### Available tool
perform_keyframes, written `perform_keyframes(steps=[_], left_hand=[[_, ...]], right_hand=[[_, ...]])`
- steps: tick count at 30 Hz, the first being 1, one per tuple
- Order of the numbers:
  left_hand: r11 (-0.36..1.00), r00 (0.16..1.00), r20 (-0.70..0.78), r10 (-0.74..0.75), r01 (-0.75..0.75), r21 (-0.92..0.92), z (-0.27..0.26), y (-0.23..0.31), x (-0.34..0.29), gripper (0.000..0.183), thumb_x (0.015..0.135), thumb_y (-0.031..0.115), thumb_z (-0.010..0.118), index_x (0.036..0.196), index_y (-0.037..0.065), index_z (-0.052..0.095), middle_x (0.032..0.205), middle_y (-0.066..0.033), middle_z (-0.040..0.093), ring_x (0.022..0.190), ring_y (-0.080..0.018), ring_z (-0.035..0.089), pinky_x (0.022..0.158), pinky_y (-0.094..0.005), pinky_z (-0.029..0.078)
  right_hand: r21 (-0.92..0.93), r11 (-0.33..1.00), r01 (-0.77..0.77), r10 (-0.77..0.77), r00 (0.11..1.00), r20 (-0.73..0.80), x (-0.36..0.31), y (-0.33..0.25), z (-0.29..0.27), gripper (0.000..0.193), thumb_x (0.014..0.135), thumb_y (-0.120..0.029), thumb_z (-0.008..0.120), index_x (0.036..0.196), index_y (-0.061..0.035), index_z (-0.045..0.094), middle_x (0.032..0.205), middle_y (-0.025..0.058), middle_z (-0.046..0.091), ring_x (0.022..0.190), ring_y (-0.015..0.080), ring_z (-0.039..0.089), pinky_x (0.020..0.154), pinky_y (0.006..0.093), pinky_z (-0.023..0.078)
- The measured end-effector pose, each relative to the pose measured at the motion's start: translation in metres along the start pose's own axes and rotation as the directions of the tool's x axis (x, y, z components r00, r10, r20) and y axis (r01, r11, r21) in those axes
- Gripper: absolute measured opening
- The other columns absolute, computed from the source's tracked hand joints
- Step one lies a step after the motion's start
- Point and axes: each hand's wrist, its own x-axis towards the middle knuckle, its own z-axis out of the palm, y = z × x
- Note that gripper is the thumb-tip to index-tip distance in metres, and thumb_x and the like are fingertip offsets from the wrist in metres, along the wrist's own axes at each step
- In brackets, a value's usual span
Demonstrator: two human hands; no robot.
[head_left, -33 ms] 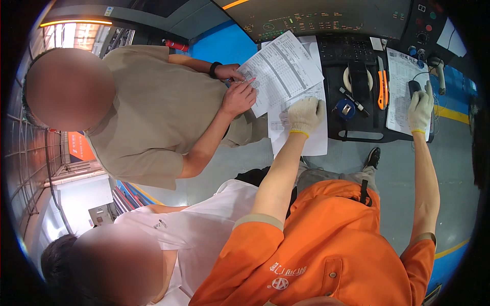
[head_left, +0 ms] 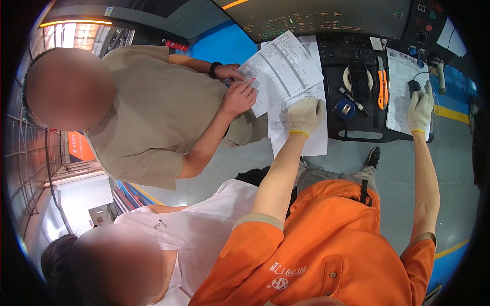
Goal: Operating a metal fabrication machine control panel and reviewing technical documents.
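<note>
My left hand (head_left: 305,116), in a white knit glove with a yellow cuff, rests in a loose fist on white printed sheets (head_left: 316,140). Its palm is hidden. At the right, my right hand (head_left: 420,112), gloved the same way, lies over a black computer mouse (head_left: 414,87) on another printed sheet (head_left: 399,109). Between my hands are an orange utility knife (head_left: 382,89), a blue tape measure (head_left: 345,108), a black-and-white marker (head_left: 354,101) and a cream tape roll (head_left: 352,80), partly covered by a black object.
A dark screen (head_left: 326,23) stands behind a black keyboard (head_left: 347,50). Control knobs (head_left: 421,37) sit at the far right. One co-worker (head_left: 158,112) holds printed papers (head_left: 286,69) and a pen at my left; another in white (head_left: 204,214) is nearer.
</note>
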Motion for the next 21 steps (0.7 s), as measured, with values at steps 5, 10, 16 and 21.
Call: perform_keyframes(steps=[5, 10, 16, 21], left_hand=[[1.000, 1.000, 0.025, -0.008, 0.008, -0.001, -0.0021, -0.0003, -0.0001, 0.026, 0.098, 0.031, 0.074, 0.078, 0.014, 0.070, 0.073, -0.0089, 0.073, 0.062, -0.0356, 0.066, 0.060, -0.0467, 0.052], [1.000, 0.998, 0.055, -0.024, 0.024, 0.006, -0.0034, 0.0016, 0.0002, 0.027, 0.099, 0.032, 0.073, 0.078, 0.013, 0.071, 0.074, -0.0094, 0.074, 0.062, -0.0359, 0.066, 0.060, -0.0472, 0.052], [0.999, 0.996, 0.076, -0.038, 0.038, 0.001, -0.0036, 0.0020, -0.0002, 0.028, 0.099, 0.033, 0.072, 0.078, 0.013, 0.072, 0.074, -0.0097, 0.074, 0.062, -0.0361, 0.066, 0.060, -0.0474, 0.052], [0.999, 0.996, 0.087, -0.034, 0.034, 0.002, -0.0012, 0.0005, 0.0001, 0.030, 0.100, 0.033, 0.072, 0.078, 0.013, 0.070, 0.074, -0.0098, 0.074, 0.061, -0.0367, 0.066, 0.059, -0.0476, 0.052]], right_hand=[[0.002, 1.000, -0.006, 0.006, 1.000, 0.012, 0.0001, -0.0024, -0.0007, 0.023, 0.119, -0.019, 0.061, 0.125, 0.0016, 0.069, 0.177, 0.0243, 0.052, 0.153, 0.0422, 0.058, 0.123, 0.0448, 0.051], [0.006, 1.000, -0.001, 0.001, 1.000, -0.004, 0.0006, -0.0011, 0.0002, 0.023, 0.120, -0.019, 0.061, 0.126, 0.0015, 0.069, 0.177, 0.0237, 0.053, 0.152, 0.0416, 0.058, 0.123, 0.0453, 0.051], [0.024, 1.000, -0.017, 0.017, 1.000, 0.010, 0.0014, -0.0053, -0.0026, 0.022, 0.119, -0.019, 0.062, 0.126, 0.0013, 0.069, 0.177, 0.0229, 0.053, 0.152, 0.0409, 0.059, 0.123, 0.0458, 0.051], [0.025, 1.000, -0.018, 0.018, 1.000, 0.020, 0.0011, -0.0045, -0.0040, 0.022, 0.119, -0.019, 0.063, 0.125, 0.0013, 0.070, 0.177, 0.0227, 0.053, 0.152, 0.0410, 0.059, 0.123, 0.0457, 0.051]])
